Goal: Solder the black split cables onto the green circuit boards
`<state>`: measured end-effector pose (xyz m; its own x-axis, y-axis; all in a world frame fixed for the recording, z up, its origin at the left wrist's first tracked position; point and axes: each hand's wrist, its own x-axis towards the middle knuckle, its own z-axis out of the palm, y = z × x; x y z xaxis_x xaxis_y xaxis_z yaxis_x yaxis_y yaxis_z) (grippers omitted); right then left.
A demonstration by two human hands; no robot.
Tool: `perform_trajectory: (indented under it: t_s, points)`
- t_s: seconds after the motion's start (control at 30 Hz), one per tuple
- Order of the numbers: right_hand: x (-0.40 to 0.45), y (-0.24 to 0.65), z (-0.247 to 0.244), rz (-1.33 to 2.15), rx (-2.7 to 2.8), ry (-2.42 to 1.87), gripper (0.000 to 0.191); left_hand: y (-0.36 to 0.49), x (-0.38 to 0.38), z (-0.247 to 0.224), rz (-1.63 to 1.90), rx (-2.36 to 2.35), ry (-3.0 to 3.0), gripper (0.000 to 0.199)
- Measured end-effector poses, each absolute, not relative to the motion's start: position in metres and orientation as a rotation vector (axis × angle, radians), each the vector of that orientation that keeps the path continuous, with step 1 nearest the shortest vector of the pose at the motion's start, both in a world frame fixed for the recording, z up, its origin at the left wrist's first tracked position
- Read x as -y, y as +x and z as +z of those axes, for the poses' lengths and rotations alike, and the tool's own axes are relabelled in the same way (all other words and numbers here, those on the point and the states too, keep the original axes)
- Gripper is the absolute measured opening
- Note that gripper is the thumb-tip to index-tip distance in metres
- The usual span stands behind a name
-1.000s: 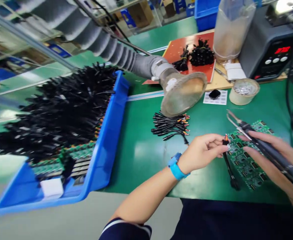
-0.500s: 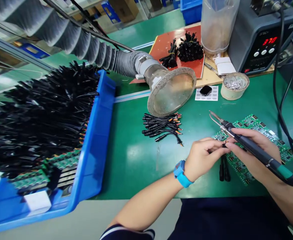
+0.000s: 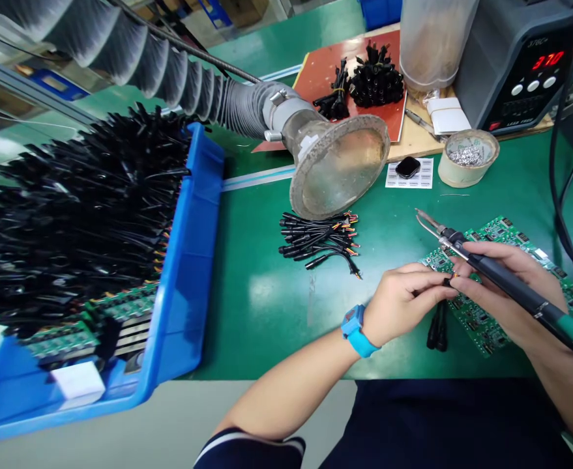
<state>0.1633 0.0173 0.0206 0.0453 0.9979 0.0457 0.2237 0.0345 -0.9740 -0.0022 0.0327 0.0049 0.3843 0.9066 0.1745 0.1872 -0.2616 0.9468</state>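
Observation:
My left hand (image 3: pixel 398 296), wearing a blue wristband (image 3: pixel 357 331), pinches a short black cable (image 3: pixel 446 283) near its wire end. Black connector ends (image 3: pixel 437 329) hang or lie just below the fingers; whether they belong to this same cable I cannot tell. A soldering iron (image 3: pixel 506 283) with an attached thin metal tube rests in my right hand (image 3: pixel 525 306), its tip pointing up and left, away from the cable. That hand's thumb and fingertips meet the cable's wires beside my left fingers. Partly under both hands lies a green circuit board panel (image 3: pixel 484 329).
Loose black cables (image 3: pixel 318 241) lie left of my hands beneath a fume extractor hood (image 3: pixel 339 166). A blue bin (image 3: pixel 181 273) full of cables and boards stands at left. A round tub (image 3: pixel 468 159) and a soldering station (image 3: pixel 521 78) reading 370 are at the back right.
The camera view has shifted slightly, so most things sit a little higher. Both hands keep the same hold, with only small finger movement at the cable.

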Motion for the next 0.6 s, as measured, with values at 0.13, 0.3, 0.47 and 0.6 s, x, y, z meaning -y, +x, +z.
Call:
perform_trajectory:
  t_s: [0.13, 0.3, 0.47, 0.6]
  points:
    - [-0.017, 0.162, 0.02, 1.035, 1.374, -1.39, 0.041, -0.005, -0.033, 0.004, 1.019, -0.941, 1.848, 0.014]
    - [-0.015, 0.159, 0.031, 1.022, 1.41, -1.477, 0.042, -0.011, -0.032, 0.002, 1.041, -0.957, 2.117, 0.02]
    - [-0.015, 0.155, 0.028, 0.785, 1.691, -1.409, 0.026, -0.011, -0.031, 0.007, 0.797, -1.012, 2.118, 0.022]
    - [-0.014, 0.151, 0.022, 0.68, 1.673, -1.392, 0.021, -0.011, -0.032, 0.015, 0.75, -0.975, 1.62, 0.017]
